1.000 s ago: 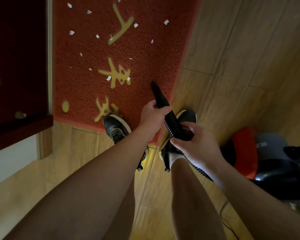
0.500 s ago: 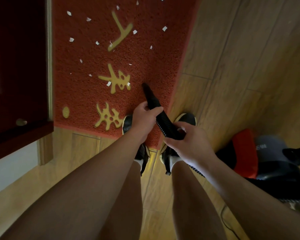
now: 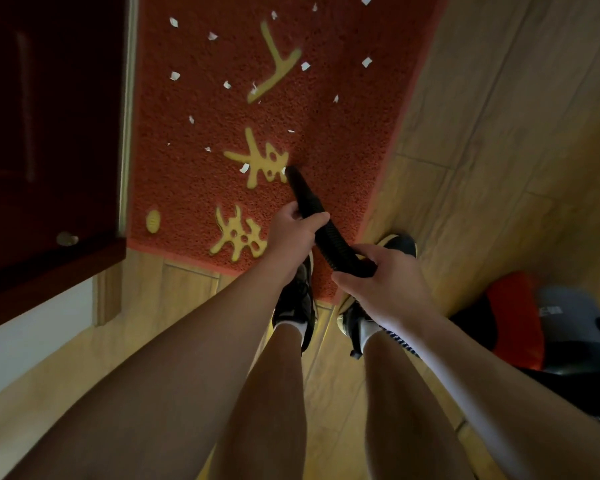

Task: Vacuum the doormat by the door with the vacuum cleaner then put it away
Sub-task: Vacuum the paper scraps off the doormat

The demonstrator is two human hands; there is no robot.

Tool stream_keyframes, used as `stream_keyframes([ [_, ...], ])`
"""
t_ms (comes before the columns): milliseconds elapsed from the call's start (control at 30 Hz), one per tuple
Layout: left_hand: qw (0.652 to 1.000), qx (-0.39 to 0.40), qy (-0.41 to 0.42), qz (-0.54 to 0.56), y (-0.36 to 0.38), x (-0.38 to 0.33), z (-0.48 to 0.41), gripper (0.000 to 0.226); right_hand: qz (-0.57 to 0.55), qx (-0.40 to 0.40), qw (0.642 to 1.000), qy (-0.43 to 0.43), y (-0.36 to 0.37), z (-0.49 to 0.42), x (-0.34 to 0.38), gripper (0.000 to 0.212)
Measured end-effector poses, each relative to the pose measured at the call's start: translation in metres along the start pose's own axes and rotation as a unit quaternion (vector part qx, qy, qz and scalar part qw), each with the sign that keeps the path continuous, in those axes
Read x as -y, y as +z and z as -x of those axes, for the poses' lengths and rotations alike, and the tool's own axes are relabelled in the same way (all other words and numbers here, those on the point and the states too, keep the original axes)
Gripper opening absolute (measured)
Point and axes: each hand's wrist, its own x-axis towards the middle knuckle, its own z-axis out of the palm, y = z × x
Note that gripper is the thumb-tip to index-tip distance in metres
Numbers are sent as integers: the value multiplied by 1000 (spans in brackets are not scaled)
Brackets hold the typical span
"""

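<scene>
Fingers (image 3: 313, 219) of the left hand (image 3: 291, 233) are curled round a black nozzle (image 3: 303, 197). Those of the right hand (image 3: 381, 278) are wrapped round the ribbed hose (image 3: 333, 245) just behind it, so both hands are closed on the same tool and neither is free. A wooden floor (image 3: 499, 133) spreads below and to the right of the fingers, and a dark door (image 3: 49, 133) stands off to their left. Ahead of the fingers lies the red doormat (image 3: 194, 188) with yellow characters, its long side running away from the person alongside the door. Behind and to the right of the right hand, well apart from the mat, the red and grey vacuum cleaner (image 3: 561, 317) sits on the floor, and the hose passes back under the right wrist towards it. Two dark shoes (image 3: 295, 299) stand below the hands at the mat's near edge. The nozzle's long axis slants forward and slightly left from the fingers. Its tip is at the middle yellow character, though whether it touches the pile cannot be told. White paper scraps (image 3: 244, 168) lie just left of the tip, with most farther ahead. The left hand is nearer the tip, so it likely steers the push forward.
</scene>
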Motion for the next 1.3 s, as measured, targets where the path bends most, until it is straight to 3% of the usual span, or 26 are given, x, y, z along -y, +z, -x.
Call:
stream_keyframes([
  [467,1000,-8,-18,-3,-31,-5,-2,51,29,8,999,-44,21,-10,15,14],
  [733,1000,-25,-8,14,-52,3,-11,24,63,7,996,-66,35,-16,24,7],
  [1167,999,-31,5,31,-77,4,-11,46,112,22,988,-102,52,-25,39,17],
  [1300,999,-25,11,31,-82,2,-13,33,118,27,987,-101,54,-27,43,11],
])
